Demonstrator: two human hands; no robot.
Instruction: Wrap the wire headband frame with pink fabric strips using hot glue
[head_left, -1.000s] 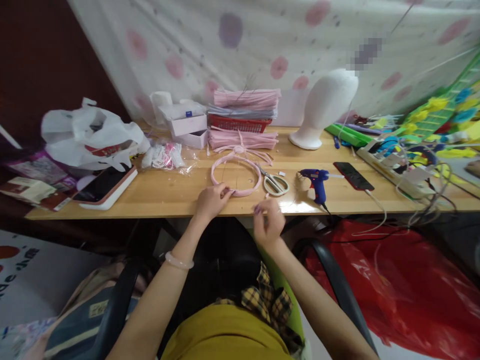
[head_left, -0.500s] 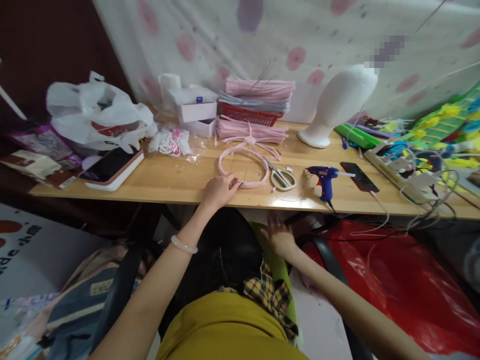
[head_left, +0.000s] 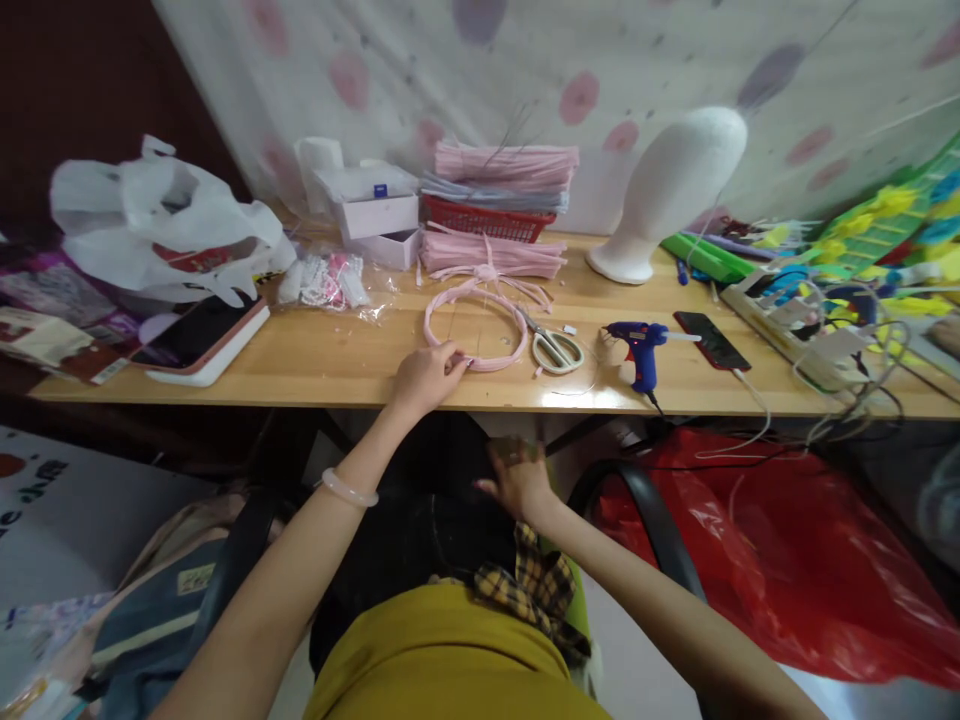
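Observation:
My left hand [head_left: 430,377] pinches the near-left edge of a pink hoop [head_left: 520,340], which lies on the wooden table [head_left: 352,372] and looks wrapped in fuzzy stems. Below the table edge, over my lap, my right hand [head_left: 520,482] holds nothing that I can see; its thumb stands away from the fingers, which are a little blurred. Touching or close beside the hoop's right side are scissors [head_left: 558,350] with pale handles. A tied pink bundle of stems [head_left: 517,256] lies just behind the hoop.
Right of the scissors rests a blue glue gun [head_left: 642,350], then a phone [head_left: 712,340] on a cable and a cluttered power strip [head_left: 787,335]. A white foam head [head_left: 675,185] stands behind. Leftward are white boxes [head_left: 379,215], bagged beads [head_left: 330,280] and a plastic bag [head_left: 172,220].
My right hand has moved left over my lap, its thumb now apart. My left hand keeps its pinch on the hoop. The whole view has shifted slightly.

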